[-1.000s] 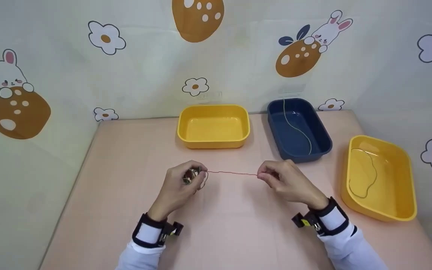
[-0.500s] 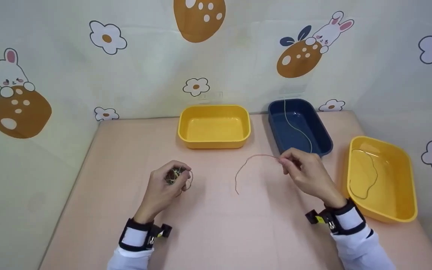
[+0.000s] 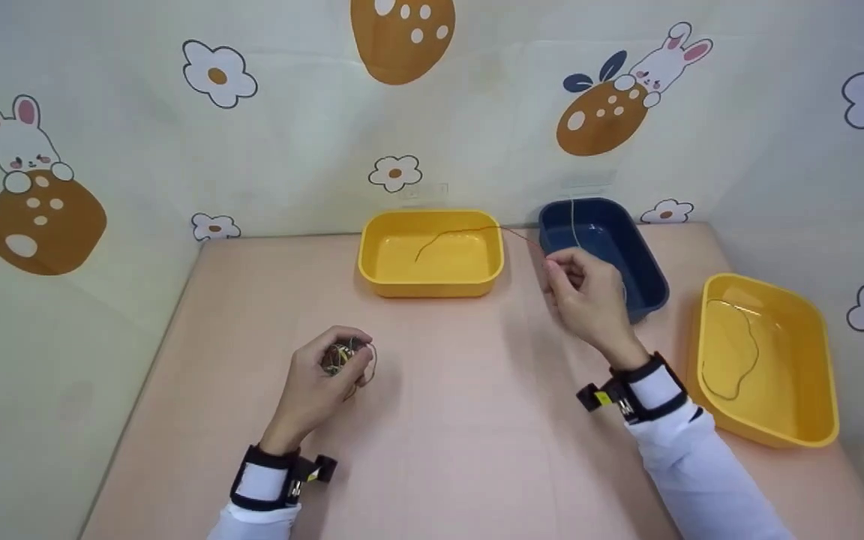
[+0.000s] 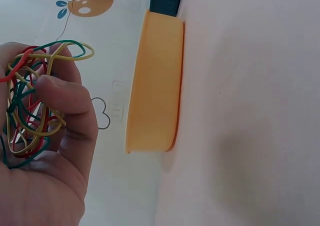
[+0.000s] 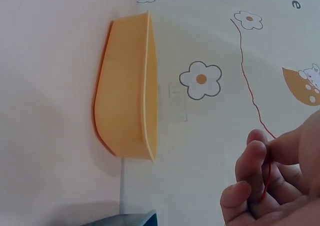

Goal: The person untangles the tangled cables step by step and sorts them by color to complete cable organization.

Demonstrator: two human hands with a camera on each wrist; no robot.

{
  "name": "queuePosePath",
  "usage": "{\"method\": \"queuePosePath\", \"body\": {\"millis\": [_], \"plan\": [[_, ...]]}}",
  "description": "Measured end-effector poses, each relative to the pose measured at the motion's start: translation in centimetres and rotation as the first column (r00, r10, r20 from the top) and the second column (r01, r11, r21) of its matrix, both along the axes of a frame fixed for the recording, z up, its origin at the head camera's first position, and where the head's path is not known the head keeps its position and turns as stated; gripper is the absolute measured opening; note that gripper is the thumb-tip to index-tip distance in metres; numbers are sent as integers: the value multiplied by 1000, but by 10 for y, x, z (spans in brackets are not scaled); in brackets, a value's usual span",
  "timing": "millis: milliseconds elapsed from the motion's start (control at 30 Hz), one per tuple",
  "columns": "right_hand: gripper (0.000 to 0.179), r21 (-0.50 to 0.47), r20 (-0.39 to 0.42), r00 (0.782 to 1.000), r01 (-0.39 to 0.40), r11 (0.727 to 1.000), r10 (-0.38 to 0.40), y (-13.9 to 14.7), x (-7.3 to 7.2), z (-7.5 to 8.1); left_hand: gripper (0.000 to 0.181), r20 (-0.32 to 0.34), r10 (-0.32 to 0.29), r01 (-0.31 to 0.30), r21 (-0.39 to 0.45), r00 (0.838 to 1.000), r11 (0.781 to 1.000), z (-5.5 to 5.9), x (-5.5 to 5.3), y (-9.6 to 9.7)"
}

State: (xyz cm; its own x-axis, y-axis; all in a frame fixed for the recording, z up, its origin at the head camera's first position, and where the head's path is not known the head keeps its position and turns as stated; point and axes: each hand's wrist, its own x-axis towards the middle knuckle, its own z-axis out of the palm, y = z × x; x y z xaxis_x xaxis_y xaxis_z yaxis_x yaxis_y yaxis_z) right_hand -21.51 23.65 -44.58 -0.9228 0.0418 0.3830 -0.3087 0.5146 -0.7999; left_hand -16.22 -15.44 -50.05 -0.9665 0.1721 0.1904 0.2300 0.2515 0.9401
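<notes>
In the head view my right hand (image 3: 588, 300) pinches a thin red string (image 3: 462, 230) between thumb and fingertips, in front of the blue tray (image 3: 646, 274). The string's free length arcs out to the left and overlaps the back yellow tray (image 3: 432, 289) in this view. A short tail of it lies across the curled fingers (image 5: 250, 158) in the right wrist view. My left hand (image 3: 319, 386), lower left over the table, grips a tangled bundle of strings (image 4: 30, 106) in red, green and yellow. Loops of the bundle stick out past its fingertips.
A pale yellowish string (image 3: 573, 217) hangs over the blue tray's back rim. At the right, another yellow tray (image 3: 796, 382) holds one thin string (image 3: 756, 349). Patterned cloth walls (image 3: 289, 150) rise behind and beside the pink tabletop (image 3: 439, 450).
The red string, first stretched between both hands, came free of the left hand. My right hand carried it right, then away toward the back trays. My left hand drew back leftward with the bundle.
</notes>
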Motion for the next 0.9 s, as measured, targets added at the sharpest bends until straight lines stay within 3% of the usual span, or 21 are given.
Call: {"method": "queuePosePath", "body": {"millis": [167,367,667,900], "plan": [[16,92,36,999,24,995,-27,-26,-30,3,12,5,0,0,-21,1000,1000,-2,1,4],[20,156,119,993,-10,988,-9,-53,-62,-2,14,-10,13,-14,-61,1000,998,-3,1,9],[26,285,181,980,-128,950,78,-82,-84,-12,14,-24,18,-20,-91,1000,996,-3,3,13],[21,422,73,997,-60,905,32,-95,-96,-25,11,-31,-18,15,-72,999,997,-3,2,15]]}}
